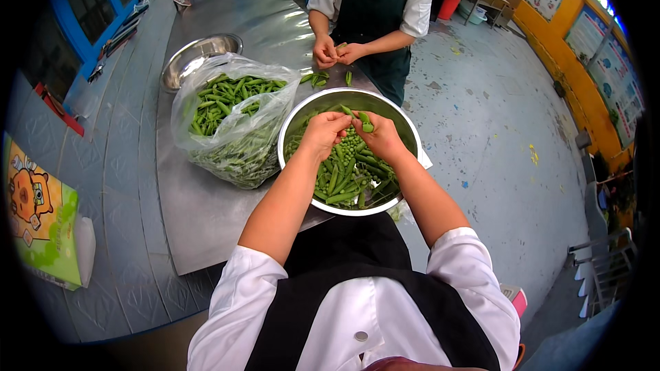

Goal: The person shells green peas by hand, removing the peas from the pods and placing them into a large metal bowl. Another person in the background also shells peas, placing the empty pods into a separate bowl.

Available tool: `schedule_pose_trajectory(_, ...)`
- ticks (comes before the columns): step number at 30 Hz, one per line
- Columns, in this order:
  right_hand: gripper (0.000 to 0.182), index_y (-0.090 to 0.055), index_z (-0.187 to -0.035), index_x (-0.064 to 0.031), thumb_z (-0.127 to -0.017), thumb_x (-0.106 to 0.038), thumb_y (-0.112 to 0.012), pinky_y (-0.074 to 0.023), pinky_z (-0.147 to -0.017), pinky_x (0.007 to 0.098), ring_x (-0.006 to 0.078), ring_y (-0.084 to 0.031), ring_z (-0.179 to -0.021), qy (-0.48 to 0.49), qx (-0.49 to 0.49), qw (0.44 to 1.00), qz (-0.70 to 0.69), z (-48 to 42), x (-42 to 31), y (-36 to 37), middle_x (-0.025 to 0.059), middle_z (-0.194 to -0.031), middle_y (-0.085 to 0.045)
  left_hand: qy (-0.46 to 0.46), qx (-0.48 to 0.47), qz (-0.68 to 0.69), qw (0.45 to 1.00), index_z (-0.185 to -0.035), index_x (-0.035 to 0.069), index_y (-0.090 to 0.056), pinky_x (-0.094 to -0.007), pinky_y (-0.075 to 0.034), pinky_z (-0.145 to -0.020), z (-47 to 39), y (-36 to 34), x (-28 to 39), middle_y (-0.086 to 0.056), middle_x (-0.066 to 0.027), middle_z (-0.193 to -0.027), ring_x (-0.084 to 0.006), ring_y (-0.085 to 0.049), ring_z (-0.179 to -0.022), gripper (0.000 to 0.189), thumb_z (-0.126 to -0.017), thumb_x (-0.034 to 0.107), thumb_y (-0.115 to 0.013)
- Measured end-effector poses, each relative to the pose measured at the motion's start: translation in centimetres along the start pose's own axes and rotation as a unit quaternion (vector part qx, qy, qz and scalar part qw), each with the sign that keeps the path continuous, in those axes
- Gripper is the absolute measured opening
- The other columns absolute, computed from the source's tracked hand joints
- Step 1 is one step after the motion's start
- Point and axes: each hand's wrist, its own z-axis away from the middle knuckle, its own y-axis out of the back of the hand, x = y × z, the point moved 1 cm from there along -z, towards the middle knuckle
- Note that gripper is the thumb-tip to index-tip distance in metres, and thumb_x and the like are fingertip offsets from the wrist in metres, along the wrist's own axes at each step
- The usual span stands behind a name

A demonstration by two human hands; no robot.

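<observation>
Both hands meet over a round stainless steel bowl (411, 122) that holds loose green peas (351, 143) and several pea pods (343, 185). My left hand (324, 134) pinches at a green pea pod (347, 111), fingertips against those of the other hand. In my right hand (380, 137) are that same pod's other end and more green pod pieces (365, 121), held between thumb and fingers. Left of the bowl stands a clear plastic bag (234, 157) full of pea pods (227, 98). Fingers partly hide the pod's middle.
Across the metal table (206, 216), a person in a dark apron (372, 15) holds a pod in both hands. A few pods (317, 79) lie near them. Behind the bag rests an empty steel basin (201, 46). A printed carton (44, 216) stands at far left; grey floor (490, 113) extends right.
</observation>
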Motion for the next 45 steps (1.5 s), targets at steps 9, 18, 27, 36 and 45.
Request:
schedule_pose_trajectory(9,0.036,-0.056,-0.108,-0.0022,-0.072,-0.001,-0.059,-0.0469,-0.078,0.0342,0.0319,-0.058,-0.092,0.069,-0.032,0.996,0.057,0.6,-0.8,0.4,0.0193,-0.098,-0.06,0.007,0.021,-0.018,1.0,-0.075,0.006,-0.051,-0.0175,-0.03,-0.039,0.5,-0.5,0.5,-0.051,0.0003,-0.062,-0.0047,-0.041,-0.047,0.008,-0.08,0.01,-0.056)
schedule_pose_trajectory(18,0.021,-0.059,-0.099,-0.0028,-0.084,-0.016,-0.054,-0.0464,-0.061,0.0306,0.0213,-0.06,-0.067,-0.068,-0.033,0.996,-0.05,0.0,-1.1,-0.4,0.0126,-0.074,-0.062,0.015,0.036,0.038,0.999,-0.072,0.008,-0.046,-0.0193,-0.031,-0.04,0.2,-0.2,0.2,-0.044,-0.0001,-0.06,-0.0072,-0.038,-0.046,0.009,-0.08,0.008,-0.05)
schedule_pose_trajectory(27,0.021,-0.058,-0.087,0.0003,-0.084,-0.02,-0.054,-0.036,-0.045,0.0206,0.0068,-0.045,-0.049,-0.214,-0.052,0.92,-0.325,-0.4,-0.3,0.4,0.0062,-0.067,-0.059,-0.019,0.008,0.084,0.996,-0.083,0.006,-0.052,-0.0198,-0.038,-0.052,0.5,-1.0,0.6,-0.049,0.0006,-0.068,-0.0073,-0.045,-0.057,0.013,-0.084,0.018,-0.058)
schedule_pose_trajectory(36,0.019,-0.058,-0.087,0.0008,-0.083,-0.018,-0.055,-0.036,-0.044,0.0219,0.008,-0.044,-0.05,-0.253,-0.047,0.882,-0.394,-0.5,-0.4,1.2,0.0058,-0.066,-0.057,-0.058,-0.032,0.058,0.996,-0.094,0.004,-0.054,-0.0198,-0.042,-0.058,0.1,-0.5,0.2,-0.053,0.0,-0.076,-0.0078,-0.051,-0.064,0.012,-0.087,0.013,-0.054)
schedule_pose_trajectory(45,0.015,-0.059,-0.088,-0.0005,-0.08,-0.013,-0.062,-0.0444,-0.06,0.0249,0.0088,-0.054,-0.066,-0.096,-0.092,0.986,-0.099,0.1,-0.7,-0.3,0.0037,-0.073,-0.061,0.083,0.007,0.152,0.985,-0.085,0.009,-0.05,-0.0208,-0.031,-0.044,-0.3,0.2,-0.4,-0.052,-0.0019,-0.076,-0.0094,-0.045,-0.059,0.01,-0.083,0.016,-0.044)
